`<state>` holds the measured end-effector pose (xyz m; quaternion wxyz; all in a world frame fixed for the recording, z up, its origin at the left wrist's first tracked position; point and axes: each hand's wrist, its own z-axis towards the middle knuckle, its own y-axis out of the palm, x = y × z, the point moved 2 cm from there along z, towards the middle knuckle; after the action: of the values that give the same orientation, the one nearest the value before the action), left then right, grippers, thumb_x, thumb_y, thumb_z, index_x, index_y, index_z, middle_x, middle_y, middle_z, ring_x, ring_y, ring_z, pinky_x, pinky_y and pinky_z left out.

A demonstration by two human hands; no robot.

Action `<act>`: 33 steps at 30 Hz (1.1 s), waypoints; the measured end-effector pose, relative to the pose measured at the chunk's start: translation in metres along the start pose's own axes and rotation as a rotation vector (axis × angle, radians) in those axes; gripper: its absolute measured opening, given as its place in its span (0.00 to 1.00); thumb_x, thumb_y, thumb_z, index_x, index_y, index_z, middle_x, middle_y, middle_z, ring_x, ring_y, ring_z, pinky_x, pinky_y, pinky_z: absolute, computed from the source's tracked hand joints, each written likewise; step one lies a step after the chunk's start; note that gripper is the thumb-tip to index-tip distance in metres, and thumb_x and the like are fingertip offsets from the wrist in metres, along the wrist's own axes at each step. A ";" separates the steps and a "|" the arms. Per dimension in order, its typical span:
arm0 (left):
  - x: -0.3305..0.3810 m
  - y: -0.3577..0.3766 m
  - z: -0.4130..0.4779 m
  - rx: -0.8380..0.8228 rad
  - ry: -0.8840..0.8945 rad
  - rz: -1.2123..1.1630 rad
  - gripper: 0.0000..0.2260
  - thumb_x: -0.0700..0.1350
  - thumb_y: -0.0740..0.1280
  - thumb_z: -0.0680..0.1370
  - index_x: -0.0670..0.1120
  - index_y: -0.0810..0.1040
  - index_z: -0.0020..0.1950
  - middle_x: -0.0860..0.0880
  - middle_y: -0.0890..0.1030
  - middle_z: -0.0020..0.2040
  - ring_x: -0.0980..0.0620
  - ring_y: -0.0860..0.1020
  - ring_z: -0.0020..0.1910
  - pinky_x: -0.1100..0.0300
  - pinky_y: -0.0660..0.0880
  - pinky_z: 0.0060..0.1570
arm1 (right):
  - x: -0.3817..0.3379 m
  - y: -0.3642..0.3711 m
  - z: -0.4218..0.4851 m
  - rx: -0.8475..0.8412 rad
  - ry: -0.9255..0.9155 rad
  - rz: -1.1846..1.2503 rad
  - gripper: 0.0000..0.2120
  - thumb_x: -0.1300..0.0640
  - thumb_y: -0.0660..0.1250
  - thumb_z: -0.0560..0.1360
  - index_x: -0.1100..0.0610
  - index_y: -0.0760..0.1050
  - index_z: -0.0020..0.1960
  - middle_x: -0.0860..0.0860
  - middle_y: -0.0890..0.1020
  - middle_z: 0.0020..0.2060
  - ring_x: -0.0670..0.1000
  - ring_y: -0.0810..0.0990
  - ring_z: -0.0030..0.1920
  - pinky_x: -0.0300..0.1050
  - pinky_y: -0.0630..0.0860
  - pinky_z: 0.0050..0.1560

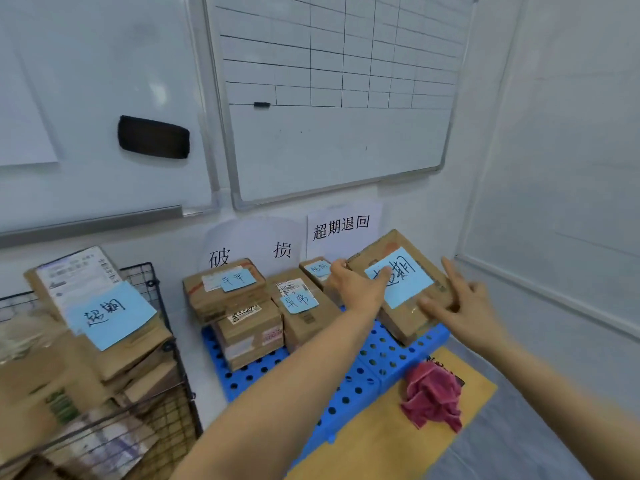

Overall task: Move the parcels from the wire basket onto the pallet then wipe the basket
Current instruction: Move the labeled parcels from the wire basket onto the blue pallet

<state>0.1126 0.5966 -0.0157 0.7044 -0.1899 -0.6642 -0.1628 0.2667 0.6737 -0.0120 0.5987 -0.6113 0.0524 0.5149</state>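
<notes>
Now my left hand (356, 285) grips the left edge of the brown cardboard parcel with blue note (412, 320), tilted on the back right corner of the blue perforated plastic pallet (346, 393), my right hand (460, 306) steadying it with straight fingers, and I judge it stiff and light, best held by opposite edges.

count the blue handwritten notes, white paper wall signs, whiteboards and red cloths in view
blue handwritten paper notes: 5
white paper wall signs: 2
wall-mounted whiteboards: 2
crumpled red cloth: 1
total: 10
</notes>
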 end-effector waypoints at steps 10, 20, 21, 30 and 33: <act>-0.055 0.037 0.081 -0.017 -0.152 -0.058 0.29 0.43 0.74 0.70 0.46 0.63 0.67 0.45 0.69 0.66 0.48 0.74 0.60 0.51 0.76 0.58 | 0.042 0.059 0.079 -0.108 -0.015 -0.118 0.36 0.41 0.62 0.73 0.46 0.50 0.75 0.56 0.71 0.63 0.57 0.75 0.57 0.51 0.72 0.56; -0.082 0.065 0.132 -0.028 -0.182 0.071 0.44 0.47 0.73 0.72 0.52 0.45 0.77 0.45 0.62 0.71 0.47 0.65 0.69 0.51 0.67 0.68 | 0.076 0.095 0.152 -0.343 -0.184 0.016 0.33 0.37 0.59 0.73 0.37 0.46 0.72 0.44 0.74 0.56 0.44 0.74 0.48 0.35 0.71 0.43; -0.085 0.072 0.139 -0.036 -0.196 0.062 0.43 0.46 0.73 0.71 0.50 0.47 0.76 0.46 0.65 0.70 0.48 0.67 0.68 0.50 0.68 0.67 | 0.082 0.096 0.166 -0.352 -0.184 0.010 0.34 0.35 0.59 0.73 0.39 0.46 0.73 0.47 0.75 0.57 0.46 0.74 0.50 0.36 0.71 0.44; -0.101 0.132 0.211 0.029 -0.082 0.354 0.29 0.53 0.68 0.72 0.46 0.64 0.70 0.46 0.66 0.65 0.48 0.66 0.66 0.50 0.67 0.67 | 0.129 0.122 0.296 -0.501 -0.281 -0.009 0.30 0.44 0.60 0.76 0.43 0.51 0.74 0.51 0.75 0.62 0.50 0.76 0.57 0.38 0.71 0.49; -0.110 0.145 0.231 0.092 -0.098 0.526 0.44 0.70 0.55 0.62 0.46 0.61 0.72 0.45 0.64 0.68 0.46 0.65 0.67 0.46 0.65 0.67 | 0.137 0.146 0.326 -0.562 -0.332 -0.052 0.30 0.45 0.60 0.77 0.45 0.51 0.75 0.53 0.78 0.57 0.50 0.78 0.50 0.41 0.74 0.48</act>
<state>-0.0263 0.8328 -0.1222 0.6976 -0.3310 -0.6320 0.0655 0.0459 0.9652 -0.1248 0.4198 -0.6615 -0.2059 0.5863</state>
